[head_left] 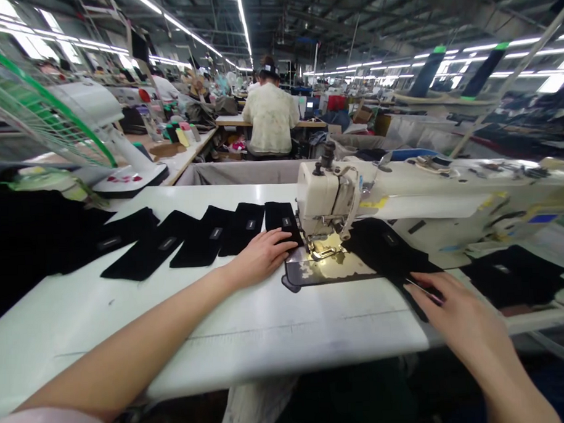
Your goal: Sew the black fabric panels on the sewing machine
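Note:
My left hand lies flat with fingers stretched out, its tips touching the nearest black fabric piece just left of the sewing machine's needle and presser foot. That piece ends a chain of several overlapping black pieces with small labels running left across the white table. My right hand rests on more black fabric to the right of the needle plate, fingers extended, with a thin pale strip under the fingertips. The white sewing machine stands behind.
A heap of black cloth lies at the left, and more black pieces at the right. A green-caged fan stands at the back left. A person in a pale top sits at a table ahead, back turned.

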